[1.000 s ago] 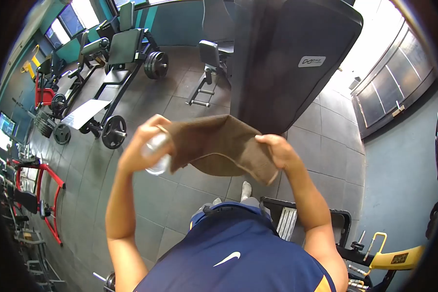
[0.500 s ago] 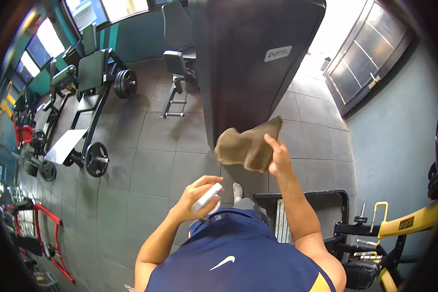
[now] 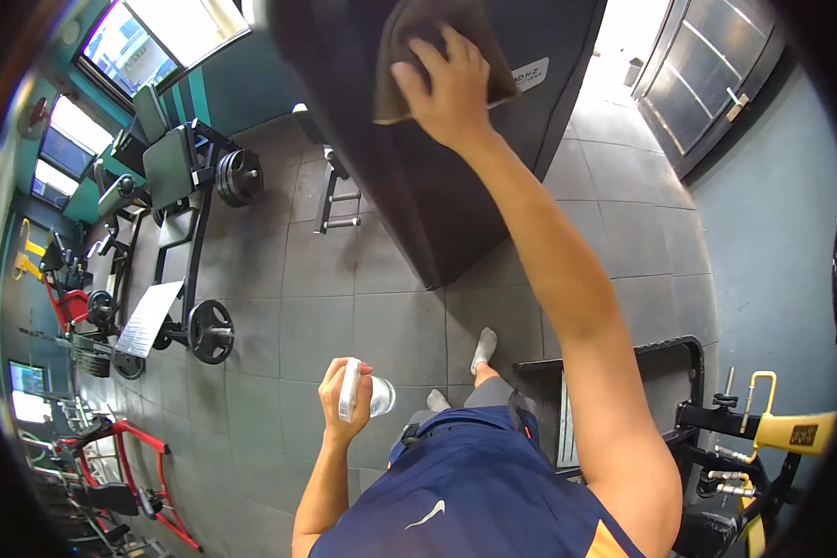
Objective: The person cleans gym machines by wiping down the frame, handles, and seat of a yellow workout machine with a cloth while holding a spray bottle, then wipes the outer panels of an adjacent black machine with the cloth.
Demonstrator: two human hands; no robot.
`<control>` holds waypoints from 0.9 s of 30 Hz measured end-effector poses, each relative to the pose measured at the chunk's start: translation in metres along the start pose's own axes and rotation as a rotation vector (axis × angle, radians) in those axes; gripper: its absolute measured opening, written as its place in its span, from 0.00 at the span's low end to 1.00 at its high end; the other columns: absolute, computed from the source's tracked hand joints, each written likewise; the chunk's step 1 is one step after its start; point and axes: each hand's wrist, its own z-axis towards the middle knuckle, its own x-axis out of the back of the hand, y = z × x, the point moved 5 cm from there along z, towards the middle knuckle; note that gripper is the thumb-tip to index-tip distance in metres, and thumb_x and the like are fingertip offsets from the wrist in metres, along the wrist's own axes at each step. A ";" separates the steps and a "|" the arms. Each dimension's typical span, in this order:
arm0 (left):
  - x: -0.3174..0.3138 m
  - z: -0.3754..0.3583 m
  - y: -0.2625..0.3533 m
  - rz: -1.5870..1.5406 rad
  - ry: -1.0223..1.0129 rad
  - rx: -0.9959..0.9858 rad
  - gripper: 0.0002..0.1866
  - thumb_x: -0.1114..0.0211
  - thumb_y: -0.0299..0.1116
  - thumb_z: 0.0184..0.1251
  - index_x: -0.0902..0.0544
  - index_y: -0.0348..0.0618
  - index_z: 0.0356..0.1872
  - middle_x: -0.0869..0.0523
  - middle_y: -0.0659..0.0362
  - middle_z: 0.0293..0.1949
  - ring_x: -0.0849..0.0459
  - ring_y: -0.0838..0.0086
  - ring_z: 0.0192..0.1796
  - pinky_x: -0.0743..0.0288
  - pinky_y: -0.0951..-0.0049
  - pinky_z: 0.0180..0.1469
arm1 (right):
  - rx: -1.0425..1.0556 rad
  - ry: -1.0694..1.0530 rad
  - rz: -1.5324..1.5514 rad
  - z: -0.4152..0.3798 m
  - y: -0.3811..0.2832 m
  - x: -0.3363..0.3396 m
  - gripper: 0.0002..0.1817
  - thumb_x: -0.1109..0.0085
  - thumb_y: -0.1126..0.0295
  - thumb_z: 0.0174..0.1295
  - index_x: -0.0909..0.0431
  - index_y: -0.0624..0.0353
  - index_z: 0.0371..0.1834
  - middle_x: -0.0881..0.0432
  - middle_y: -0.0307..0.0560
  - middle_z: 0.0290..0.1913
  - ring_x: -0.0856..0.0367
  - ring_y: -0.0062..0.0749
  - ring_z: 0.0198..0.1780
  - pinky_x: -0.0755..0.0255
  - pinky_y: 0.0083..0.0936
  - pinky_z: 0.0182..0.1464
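Note:
My right hand (image 3: 451,88) holds a brown cloth (image 3: 395,88) flat against the dark upright panel (image 3: 363,102) of a gym machine. Its fingers are spread over the cloth, beside a white label (image 3: 532,73). Lower down, in front of my body, my left hand (image 3: 337,400) is closed around a spray bottle (image 3: 382,396) with a white head and a clear body. The bottle is apart from the panel, and part of it is hidden by the fingers.
A bench machine with weight plates (image 3: 212,332) stands at the left, behind a red frame (image 3: 126,465). At the right are a black metal frame (image 3: 693,372) and a yellow machine arm (image 3: 795,432). A door (image 3: 707,84) is at the upper right. Grey tiles (image 3: 400,325) cover the floor.
My right hand has moved up and forward, bringing the cloth from mid-air onto the panel. The left hand has shifted slightly down and left, turning the spray bottle more upright. The view has shifted.

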 end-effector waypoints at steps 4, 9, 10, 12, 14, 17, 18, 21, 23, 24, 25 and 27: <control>-0.033 0.037 -0.005 0.060 -0.006 0.032 0.04 0.37 0.25 0.60 0.17 0.35 0.32 0.16 0.50 0.31 0.16 0.59 0.38 0.22 0.65 0.40 | 0.032 0.215 -0.090 0.021 0.064 -0.022 0.28 0.40 0.49 0.62 0.24 0.52 0.60 0.41 0.70 0.70 0.44 0.71 0.69 0.50 0.65 0.67; -0.079 0.094 0.001 0.165 -0.016 0.034 0.02 0.38 0.23 0.60 0.18 0.35 0.30 0.17 0.51 0.30 0.17 0.55 0.38 0.22 0.61 0.40 | -0.376 0.420 -0.074 -0.014 0.155 -0.047 0.39 0.39 0.44 0.60 0.34 0.59 0.68 0.52 0.75 0.74 0.60 0.81 0.74 0.60 0.72 0.70; -0.090 0.105 0.001 0.187 -0.019 0.017 0.02 0.38 0.23 0.60 0.19 0.35 0.30 0.17 0.51 0.30 0.17 0.54 0.38 0.22 0.61 0.40 | -0.408 0.419 -0.066 -0.024 0.153 -0.055 0.41 0.39 0.43 0.60 0.35 0.60 0.69 0.55 0.75 0.75 0.64 0.81 0.75 0.62 0.73 0.70; -0.114 0.131 0.001 0.231 -0.044 -0.026 0.02 0.37 0.23 0.61 0.19 0.35 0.30 0.17 0.51 0.29 0.18 0.54 0.37 0.23 0.60 0.40 | -0.295 0.322 -0.022 -0.024 0.129 -0.058 0.42 0.42 0.42 0.63 0.39 0.62 0.72 0.59 0.75 0.77 0.69 0.79 0.77 0.64 0.72 0.72; -0.145 0.156 -0.008 0.215 -0.056 -0.048 0.01 0.38 0.20 0.59 0.20 0.35 0.30 0.19 0.50 0.28 0.19 0.52 0.35 0.24 0.60 0.38 | -0.143 0.143 -0.005 0.007 0.111 -0.027 0.43 0.47 0.43 0.67 0.43 0.64 0.75 0.61 0.74 0.78 0.68 0.75 0.78 0.63 0.68 0.74; -0.194 0.189 -0.026 0.207 -0.066 -0.171 0.02 0.38 0.19 0.58 0.22 0.35 0.28 0.19 0.48 0.28 0.20 0.53 0.32 0.26 0.58 0.35 | -0.123 0.309 -0.137 0.042 0.177 -0.002 0.34 0.52 0.57 0.67 0.37 0.73 0.68 0.48 0.75 0.75 0.50 0.77 0.74 0.53 0.67 0.71; -0.210 0.197 -0.034 0.211 -0.073 -0.209 0.02 0.38 0.19 0.57 0.22 0.35 0.28 0.20 0.48 0.28 0.20 0.53 0.31 0.26 0.58 0.34 | -0.134 0.292 -0.192 0.043 0.207 -0.002 0.34 0.53 0.58 0.66 0.38 0.73 0.69 0.50 0.77 0.75 0.52 0.78 0.75 0.55 0.69 0.71; -0.243 0.216 -0.054 0.237 -0.057 -0.207 0.03 0.38 0.20 0.57 0.23 0.34 0.27 0.20 0.47 0.27 0.22 0.52 0.30 0.28 0.57 0.32 | -0.069 0.355 -0.282 0.053 0.311 -0.006 0.35 0.53 0.59 0.63 0.40 0.73 0.70 0.54 0.82 0.75 0.55 0.83 0.74 0.57 0.74 0.69; -0.262 0.220 -0.077 0.285 -0.054 -0.175 0.03 0.38 0.20 0.57 0.22 0.34 0.26 0.23 0.46 0.24 0.23 0.50 0.26 0.29 0.56 0.29 | -0.157 0.374 -0.252 0.053 0.310 0.004 0.36 0.52 0.60 0.62 0.41 0.74 0.70 0.55 0.82 0.75 0.55 0.85 0.74 0.57 0.75 0.69; -0.274 0.221 -0.083 0.302 -0.079 -0.225 0.04 0.37 0.21 0.57 0.23 0.33 0.26 0.23 0.46 0.24 0.23 0.50 0.26 0.29 0.56 0.28 | -0.199 0.382 -0.235 0.053 0.304 0.005 0.36 0.52 0.60 0.62 0.42 0.74 0.70 0.55 0.82 0.75 0.55 0.86 0.73 0.56 0.75 0.69; -0.286 0.225 -0.086 0.319 -0.101 -0.276 0.04 0.37 0.21 0.58 0.23 0.33 0.25 0.23 0.46 0.24 0.23 0.49 0.26 0.29 0.56 0.28 | -0.207 0.382 -0.234 0.051 0.300 0.003 0.37 0.53 0.61 0.63 0.46 0.75 0.72 0.55 0.83 0.75 0.55 0.88 0.72 0.56 0.75 0.69; -0.306 0.234 -0.082 0.283 -0.092 -0.346 0.06 0.36 0.22 0.58 0.23 0.33 0.24 0.23 0.46 0.23 0.23 0.49 0.25 0.29 0.55 0.28 | -0.174 0.375 -0.239 0.051 0.300 0.005 0.37 0.55 0.62 0.65 0.48 0.74 0.73 0.56 0.84 0.75 0.55 0.88 0.73 0.56 0.76 0.68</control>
